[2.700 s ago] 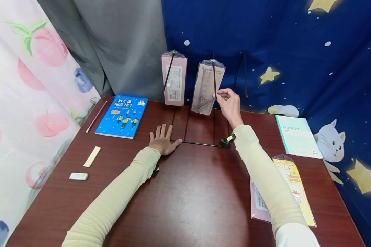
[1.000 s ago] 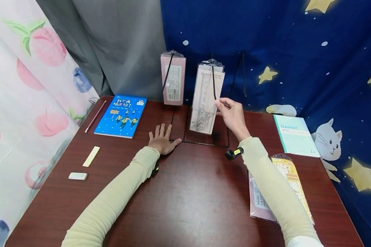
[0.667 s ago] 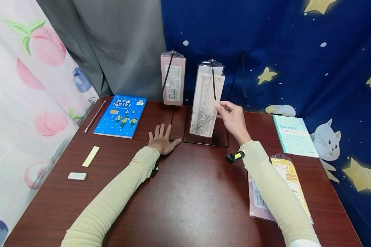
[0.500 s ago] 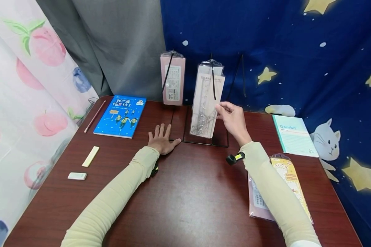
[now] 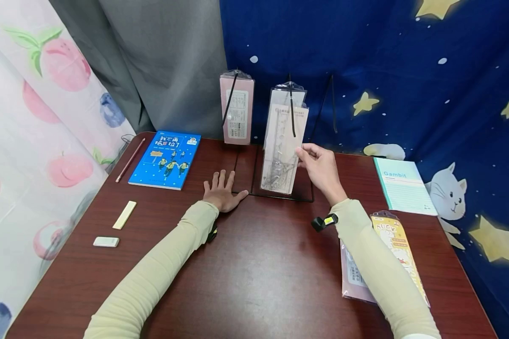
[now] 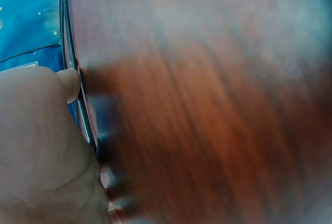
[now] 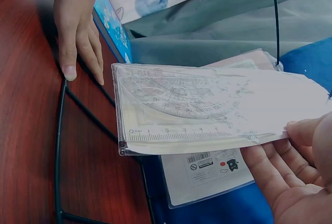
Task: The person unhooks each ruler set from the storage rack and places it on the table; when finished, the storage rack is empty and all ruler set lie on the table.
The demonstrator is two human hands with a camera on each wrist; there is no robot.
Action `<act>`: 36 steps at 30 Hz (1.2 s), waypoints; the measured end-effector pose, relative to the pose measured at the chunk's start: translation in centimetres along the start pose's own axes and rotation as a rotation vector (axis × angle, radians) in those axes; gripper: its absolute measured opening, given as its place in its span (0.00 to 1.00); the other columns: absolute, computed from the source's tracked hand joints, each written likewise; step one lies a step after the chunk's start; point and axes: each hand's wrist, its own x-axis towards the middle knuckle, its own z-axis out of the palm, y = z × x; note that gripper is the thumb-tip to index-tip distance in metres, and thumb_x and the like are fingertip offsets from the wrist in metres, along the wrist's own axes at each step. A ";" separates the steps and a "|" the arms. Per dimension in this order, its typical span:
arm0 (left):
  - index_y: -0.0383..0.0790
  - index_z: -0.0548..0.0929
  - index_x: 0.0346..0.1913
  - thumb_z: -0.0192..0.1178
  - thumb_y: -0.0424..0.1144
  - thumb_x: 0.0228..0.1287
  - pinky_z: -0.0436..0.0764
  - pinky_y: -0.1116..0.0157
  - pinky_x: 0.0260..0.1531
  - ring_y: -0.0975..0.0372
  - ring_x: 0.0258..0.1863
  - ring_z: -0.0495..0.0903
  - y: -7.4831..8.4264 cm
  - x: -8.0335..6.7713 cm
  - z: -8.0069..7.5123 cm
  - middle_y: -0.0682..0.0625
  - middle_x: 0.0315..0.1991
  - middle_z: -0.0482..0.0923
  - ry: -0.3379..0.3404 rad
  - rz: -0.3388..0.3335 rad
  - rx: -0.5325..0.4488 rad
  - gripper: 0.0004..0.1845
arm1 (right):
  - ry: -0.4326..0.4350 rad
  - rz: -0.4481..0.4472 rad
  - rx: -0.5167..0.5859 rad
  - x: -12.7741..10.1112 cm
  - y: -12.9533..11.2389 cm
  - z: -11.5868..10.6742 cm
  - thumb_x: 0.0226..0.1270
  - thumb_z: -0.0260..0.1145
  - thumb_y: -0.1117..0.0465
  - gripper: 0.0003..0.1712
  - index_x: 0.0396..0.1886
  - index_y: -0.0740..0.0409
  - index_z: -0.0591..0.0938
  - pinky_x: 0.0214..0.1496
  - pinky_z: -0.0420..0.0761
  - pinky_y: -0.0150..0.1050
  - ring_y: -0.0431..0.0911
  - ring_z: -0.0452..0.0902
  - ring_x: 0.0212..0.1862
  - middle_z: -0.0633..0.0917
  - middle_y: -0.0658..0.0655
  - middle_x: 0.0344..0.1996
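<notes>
My right hand pinches the right edge of a ruler set, clear rulers and a protractor against pale card in a clear sleeve. It stands nearly upright, tilted slightly, in front of the middle hook of a black wire rack. Behind it a white-backed packet hangs on that hook. The right wrist view shows the protractor close up, thumb on the sleeve's near side and fingers beneath. My left hand lies flat with spread fingers, its thumb at the rack's base wire; the left wrist view shows its edge.
A pink packet hangs on the left hook. Blue book, pencil, yellowish strip and small white block lie left. At right are a Gambit notebook, yellow packet and pink packet, partly under the forearm.
My right hand has moved down and slightly right along the hook, and the ruler set has come lower and forward, showing more of the packet behind. The left hand stays put.
</notes>
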 end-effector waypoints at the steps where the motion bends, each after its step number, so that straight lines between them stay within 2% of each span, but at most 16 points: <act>1: 0.49 0.32 0.85 0.34 0.69 0.79 0.34 0.39 0.81 0.45 0.85 0.27 0.0 -0.1 0.0 0.41 0.86 0.27 0.003 0.000 -0.001 0.46 | -0.003 -0.002 0.002 -0.1 0.0 0.0 0.75 0.68 0.56 0.20 0.53 0.71 0.86 0.44 0.88 0.32 0.31 0.87 0.30 0.89 0.70 0.44; 4: 0.48 0.33 0.85 0.35 0.69 0.79 0.35 0.38 0.81 0.45 0.85 0.28 0.1 -0.3 -0.2 0.40 0.86 0.28 0.011 0.003 -0.006 0.46 | -0.007 -0.007 0.018 -0.3 0.0 0.0 0.75 0.68 0.58 0.20 0.53 0.72 0.85 0.45 0.89 0.37 0.32 0.87 0.30 0.89 0.68 0.42; 10: 0.48 0.34 0.85 0.36 0.69 0.79 0.36 0.38 0.81 0.45 0.85 0.29 0.3 -0.6 -0.3 0.40 0.86 0.29 0.018 0.012 -0.008 0.46 | -0.013 0.001 0.017 -0.9 0.1 -0.3 0.75 0.68 0.58 0.20 0.53 0.72 0.85 0.47 0.89 0.41 0.32 0.87 0.30 0.89 0.62 0.39; 16: 0.47 0.35 0.85 0.36 0.68 0.79 0.36 0.38 0.81 0.44 0.85 0.29 0.2 -0.6 -0.4 0.40 0.86 0.30 0.018 0.018 -0.014 0.46 | -0.022 0.016 -0.001 -1.5 0.1 -0.5 0.75 0.68 0.57 0.21 0.54 0.71 0.85 0.48 0.88 0.39 0.31 0.87 0.30 0.89 0.68 0.44; 19: 0.48 0.33 0.85 0.35 0.69 0.79 0.35 0.38 0.80 0.45 0.85 0.28 0.1 -0.2 -0.2 0.40 0.86 0.28 0.011 0.014 -0.011 0.46 | -0.023 0.020 -0.005 -1.9 0.0 -0.5 0.75 0.68 0.56 0.20 0.54 0.70 0.86 0.50 0.88 0.43 0.32 0.87 0.30 0.89 0.70 0.46; 26: 0.49 0.30 0.85 0.33 0.72 0.77 0.34 0.37 0.80 0.45 0.85 0.26 -0.4 1.0 0.5 0.41 0.86 0.26 -0.016 0.003 0.005 0.48 | -0.029 0.008 -0.046 -2.8 -0.1 -0.6 0.75 0.68 0.54 0.20 0.53 0.66 0.87 0.50 0.88 0.44 0.32 0.88 0.30 0.90 0.68 0.44; 32: 0.49 0.30 0.84 0.34 0.72 0.77 0.34 0.37 0.80 0.45 0.85 0.26 -0.6 1.3 0.6 0.41 0.86 0.25 -0.014 0.004 0.003 0.48 | -0.036 0.006 -0.046 -3.3 -0.1 -0.7 0.75 0.69 0.54 0.19 0.52 0.66 0.87 0.52 0.87 0.50 0.33 0.88 0.30 0.90 0.68 0.43; 36: 0.49 0.31 0.85 0.33 0.73 0.76 0.34 0.37 0.80 0.45 0.85 0.27 -0.6 1.2 0.6 0.41 0.86 0.26 -0.005 0.007 0.003 0.49 | -0.047 0.003 -0.037 -3.6 -0.1 -0.7 0.75 0.68 0.54 0.19 0.53 0.66 0.87 0.50 0.88 0.44 0.34 0.88 0.31 0.90 0.69 0.44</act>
